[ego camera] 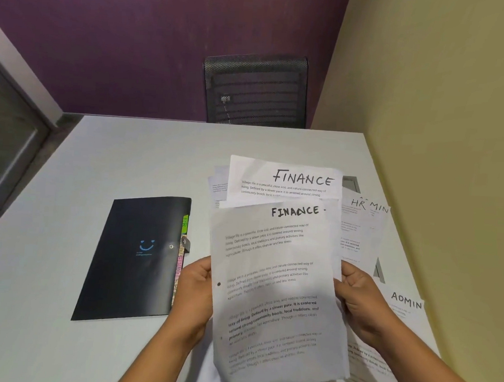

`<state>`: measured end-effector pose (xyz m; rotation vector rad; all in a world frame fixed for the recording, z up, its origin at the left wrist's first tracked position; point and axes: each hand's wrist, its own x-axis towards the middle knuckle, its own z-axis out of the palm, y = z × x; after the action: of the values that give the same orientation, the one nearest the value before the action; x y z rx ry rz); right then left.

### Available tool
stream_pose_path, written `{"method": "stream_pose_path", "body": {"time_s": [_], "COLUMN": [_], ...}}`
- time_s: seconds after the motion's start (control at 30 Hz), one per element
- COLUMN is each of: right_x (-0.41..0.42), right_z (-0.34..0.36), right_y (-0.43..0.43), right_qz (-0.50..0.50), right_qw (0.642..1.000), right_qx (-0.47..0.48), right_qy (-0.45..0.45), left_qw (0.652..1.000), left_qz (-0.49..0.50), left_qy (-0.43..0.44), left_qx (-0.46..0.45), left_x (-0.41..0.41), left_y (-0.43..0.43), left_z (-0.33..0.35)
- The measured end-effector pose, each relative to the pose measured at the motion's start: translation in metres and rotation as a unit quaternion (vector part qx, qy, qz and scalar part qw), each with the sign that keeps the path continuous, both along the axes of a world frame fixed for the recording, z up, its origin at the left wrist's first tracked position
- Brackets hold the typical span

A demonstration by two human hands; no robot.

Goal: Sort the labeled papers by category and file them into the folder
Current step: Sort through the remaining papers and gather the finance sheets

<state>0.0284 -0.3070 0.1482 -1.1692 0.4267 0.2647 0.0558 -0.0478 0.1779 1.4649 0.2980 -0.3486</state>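
Because the white table [100, 159] looked smooth, the loose papers [381, 235] lying on its right side could have slid about if an arm brushed them. The black folder [130, 260] lay shut on the table, just left of the hands, so nothing could go in until it was opened. With both hands full, that might have meant putting the stack down and mixing it with the rest. The stack of papers [272, 279] was held up over the table, between the folder and the loose papers. It looked thin and floppy, and a sheet could have slipped out. The left hand [194, 293] gripped the stack's left edge and the right hand [359, 295] gripped its right edge, fingers curled round the paper.

The stack was white with grey printed lines, and its front sheet said FINANCE in black marker at the top. Another FINANCE sheet [286, 178] showed behind it; whether it was part of the stack was not clear. Among the loose papers lay an HR sheet [352, 222] and, nearer, an ADMIN sheet [405, 307]. The folder had a small blue smiley face [146, 245] and coloured tabs [179, 268] along its right edge. The green tab [185, 224] seemed to say HR, but the other tabs were too blurry to read.
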Motion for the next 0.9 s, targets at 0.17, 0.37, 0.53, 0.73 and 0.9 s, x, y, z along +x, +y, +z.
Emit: {"method": "stream_pose_path", "body": {"time_s": [0.17, 0.37, 0.53, 0.73, 0.9], "right_x": [-0.001, -0.002, -0.005, -0.010, -0.024], "right_z": [-0.002, -0.002, -0.003, -0.012, -0.014], "right_y": [0.002, 0.002, 0.005, 0.006, 0.012], "right_qz": [0.010, 0.015, 0.003, -0.007, 0.056], "right_qw": [1.000, 1.000, 0.998, 0.993, 0.984], "right_qx": [-0.005, -0.016, -0.069, -0.112, -0.165], "right_qy": [0.005, -0.004, 0.000, 0.021, 0.033], "left_qw": [0.997, 0.992, 0.991, 0.994, 0.981], "left_qz": [0.062, 0.081, 0.097, 0.095, 0.049], "left_qy": [-0.007, 0.003, 0.019, -0.016, 0.068], "left_qx": [-0.040, -0.091, -0.090, -0.042, -0.173], "left_x": [-0.005, -0.008, -0.012, -0.018, -0.022], "left_y": [-0.005, -0.007, -0.005, -0.006, -0.002], "left_z": [0.002, 0.003, -0.005, -0.003, -0.009]}}
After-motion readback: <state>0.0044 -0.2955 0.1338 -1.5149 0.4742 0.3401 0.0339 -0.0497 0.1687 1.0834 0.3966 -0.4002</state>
